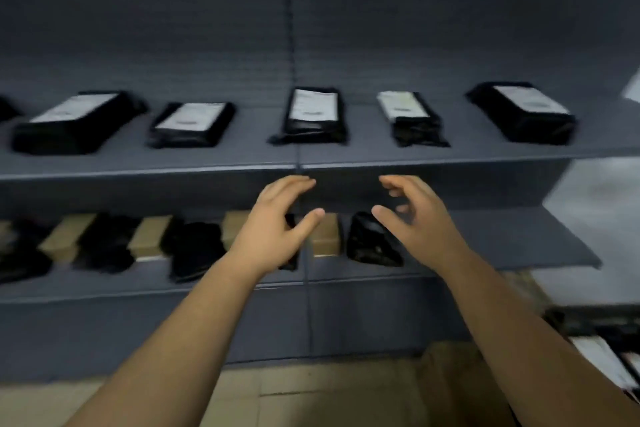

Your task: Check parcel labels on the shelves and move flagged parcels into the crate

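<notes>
Several black parcels with white labels lie in a row on the upper grey shelf; the middle parcel sits straight ahead of me. My left hand and my right hand are both raised in front of the shelf's front edge, just below that parcel, fingers spread and curved, holding nothing. The lower shelf carries black parcels and brown boxes, partly hidden behind my hands. The whole view is blurred, so no label can be read.
At the lower right edge stands a dark crate with labelled parcels inside, only partly in view. A tan tiled floor runs below the shelving. The shelves end at the right, beside a pale wall.
</notes>
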A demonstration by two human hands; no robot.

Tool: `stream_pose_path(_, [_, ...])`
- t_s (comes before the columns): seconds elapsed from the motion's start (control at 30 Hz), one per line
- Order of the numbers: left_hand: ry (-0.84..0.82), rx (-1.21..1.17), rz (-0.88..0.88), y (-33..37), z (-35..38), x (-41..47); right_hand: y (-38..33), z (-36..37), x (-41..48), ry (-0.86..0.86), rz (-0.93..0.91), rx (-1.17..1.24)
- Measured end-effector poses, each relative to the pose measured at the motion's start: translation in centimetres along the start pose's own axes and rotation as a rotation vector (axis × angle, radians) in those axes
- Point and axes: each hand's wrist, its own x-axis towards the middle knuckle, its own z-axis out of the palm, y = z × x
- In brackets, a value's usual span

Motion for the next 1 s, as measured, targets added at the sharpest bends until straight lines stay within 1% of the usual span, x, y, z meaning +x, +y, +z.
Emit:
stream_pose_path(0.17, [0.221, 0.088, -0.134, -7.3, -11.9, -6.9, -9.7, 11.6, 4.5, -0.163, -0.187, 0.055])
stream_pose_path(0.33, [0.342, 0.192, -0.322, -15.2, -24.1, -16.6, -20.0, 26.1, 6.2, -0.364, -0.322, 0.135])
stream_pose_path(0.43, [0.414, 0.281, -0.443, -18.7, -30.4, -22.6, -26.2, 34.5, 6.4, -0.476, -0.404, 0.163])
stream_pose_path(0.6, [0.548, 0.37, -0.602, -23.1, -38.5, -30.1, -34.7, 46.0, 7.1, -0.657, -0.489, 0.221])
stream_pose_path(0.83, [0.708, 0.477, -0.787, -30.3, -47.9, -38.1, -44.2, 62.3, 7.8, -0.845, -0.635, 0.283])
stream_pose_path(1.0, [0.762, 0.592, -0.929, -33.8, -56.3, -41.9, -53.4, 73.1, 8.7, -0.949, -0.74, 0.398])
